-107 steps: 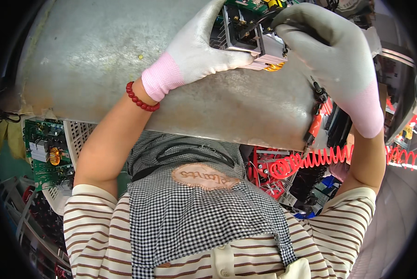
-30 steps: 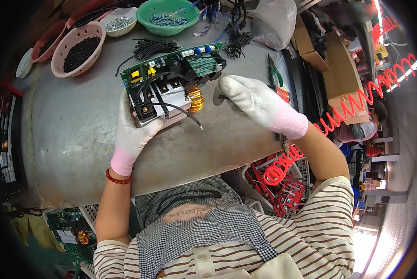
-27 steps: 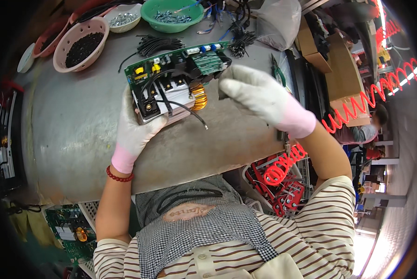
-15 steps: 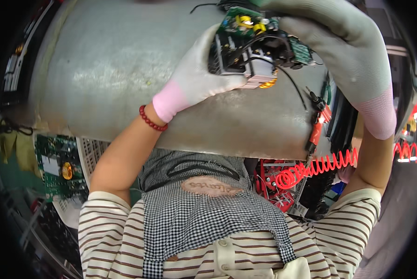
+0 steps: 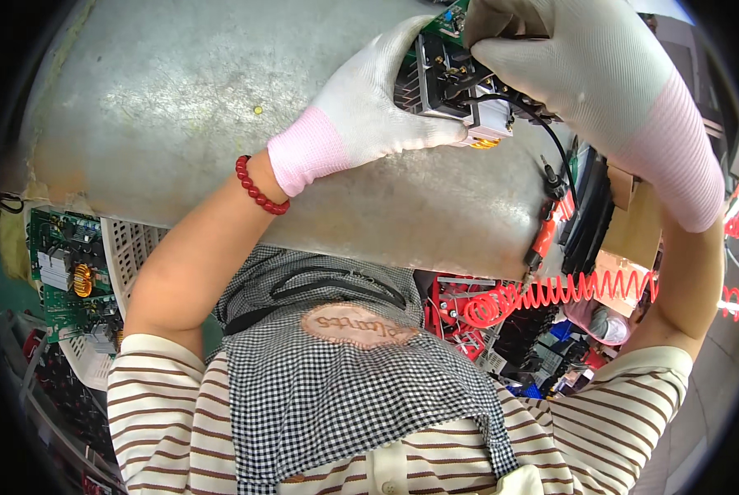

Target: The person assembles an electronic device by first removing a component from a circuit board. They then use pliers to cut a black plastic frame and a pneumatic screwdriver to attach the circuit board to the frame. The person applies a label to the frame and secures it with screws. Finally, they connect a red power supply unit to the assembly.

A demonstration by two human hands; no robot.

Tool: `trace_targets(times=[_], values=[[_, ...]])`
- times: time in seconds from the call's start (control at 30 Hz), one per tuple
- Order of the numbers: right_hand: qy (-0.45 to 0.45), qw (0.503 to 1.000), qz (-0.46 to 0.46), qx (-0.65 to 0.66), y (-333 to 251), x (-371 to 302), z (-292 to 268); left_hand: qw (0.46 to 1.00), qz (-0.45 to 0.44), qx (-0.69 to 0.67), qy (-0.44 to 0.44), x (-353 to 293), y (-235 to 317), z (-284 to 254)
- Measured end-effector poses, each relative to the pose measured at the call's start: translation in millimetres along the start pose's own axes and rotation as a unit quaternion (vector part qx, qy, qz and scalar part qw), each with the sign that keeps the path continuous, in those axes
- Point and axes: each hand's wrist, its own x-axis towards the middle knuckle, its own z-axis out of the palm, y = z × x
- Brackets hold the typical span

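A green circuit board with black components and metal heat sinks [image 5: 442, 73] is held over the grey metal tabletop at the upper right. My gloved left hand [image 5: 369, 99] wraps round its left side, with the thumb along the silver block on the near edge. My gloved right hand [image 5: 559, 62] is closed over the board's far right part, fingers bent in a pinch; what they hold is hidden. A black cable [image 5: 555, 136] loops out of the board and hangs to the right. A copper-wound coil [image 5: 485, 143] shows under the silver block.
A red-handled driver-like tool [image 5: 544, 235] lies at the table's right edge, with a red coiled hose [image 5: 551, 295] beside it. Another circuit board [image 5: 72, 276] sits by a white plastic basket [image 5: 130, 247] at the left. A cardboard box [image 5: 633, 231] stands at the right.
The board and both hands have shifted slightly right and up in view. My right hand has come in over the board, its fingers now curled near the black components.
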Motion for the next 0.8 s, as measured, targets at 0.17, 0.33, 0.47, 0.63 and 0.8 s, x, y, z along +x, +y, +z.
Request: trace_targets(times=[0.17,0.33,0.47,0.63,0.8], values=[[-0.214,0.904,0.358,0.096,-32,47,-25,0.991,0.082,0.106,-0.005,6,5,-11],[-0.173,0.951,0.256,0.026,-29,33,-11,0.99,0.106,0.091,0.013,2,5,-11],[-0.168,0.953,0.249,-0.025,-36,27,-4,0.992,0.109,0.068,0.009,5,1,-10],[-0.146,0.971,0.176,-0.068,-34,22,0,0.992,0.075,0.096,0.01,-1,20,-10],[-0.234,0.925,0.269,-0.13,-49,38,-10,0.989,0.13,0.076,0.007,5,0,-11]])
